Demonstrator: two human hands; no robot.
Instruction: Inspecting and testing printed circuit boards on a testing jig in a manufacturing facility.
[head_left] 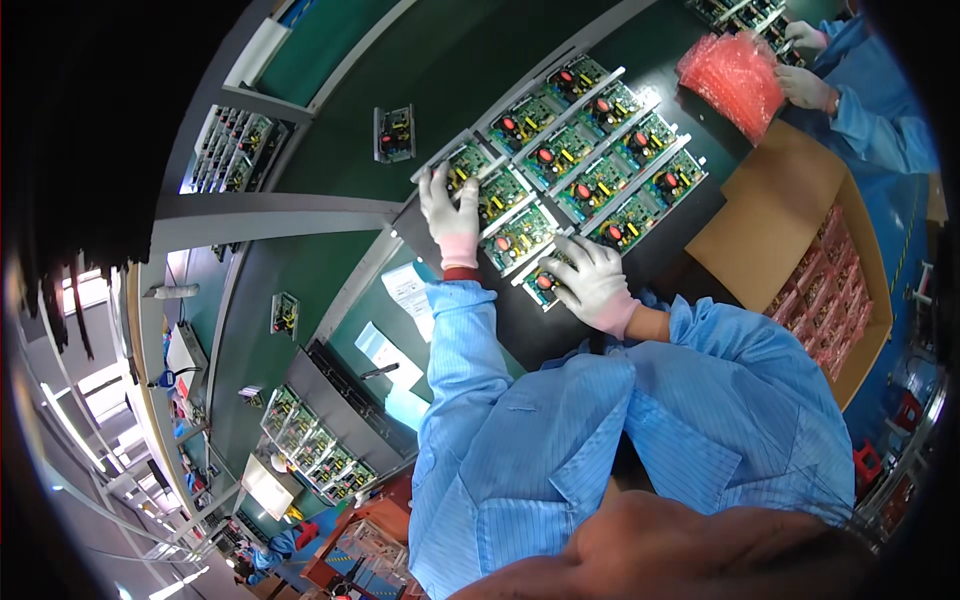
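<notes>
Several green circuit boards (562,157) in metal brackets lie in close rows on a dark mat (685,215). They carry red-orange round parts and yellow parts. My left hand (452,215), in a white glove, reaches over the leftmost circuit board (466,162), its fingers and thumb around the near end. At the near end of the group, my right hand (592,284), also gloved, bends its fingers over another circuit board (541,288) and covers part of it. Just beyond my hands is a circuit board (519,236) that neither hand covers.
An open cardboard box (775,215) with pink-wrapped boards stands at right. Pink bubble wrap (733,85) lies beyond it, near a co-worker's gloved hands (803,85). Single boards (395,134) sit on the green surface. Papers (390,355) and a pen (380,371) lie left of me.
</notes>
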